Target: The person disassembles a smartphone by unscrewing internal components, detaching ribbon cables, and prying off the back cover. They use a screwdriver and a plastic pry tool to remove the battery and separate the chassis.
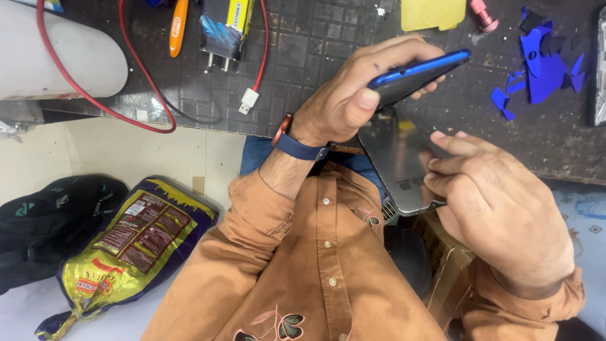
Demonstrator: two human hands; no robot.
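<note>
My left hand (344,101), with a blue-strapped watch (297,144) on its wrist, grips a blue phone (420,71) by its edge and holds it tilted above the dark work mat (303,50). Just below it, my right hand (499,202) pinches a flat grey glossy panel (398,161) with the fingertips at its right edge. The panel's upper end sits close under the phone; whether they touch is hidden by the hand. Both sleeves and the shirt front are brown.
On the mat lie a red cable (126,50) with a white plug (249,100), a charger (224,28), an orange tool (178,25), a yellow pad (432,12) and blue scraps (536,63). A black bag (50,221), a purple-yellow packet (132,243) and a cardboard box (448,259) are lower down.
</note>
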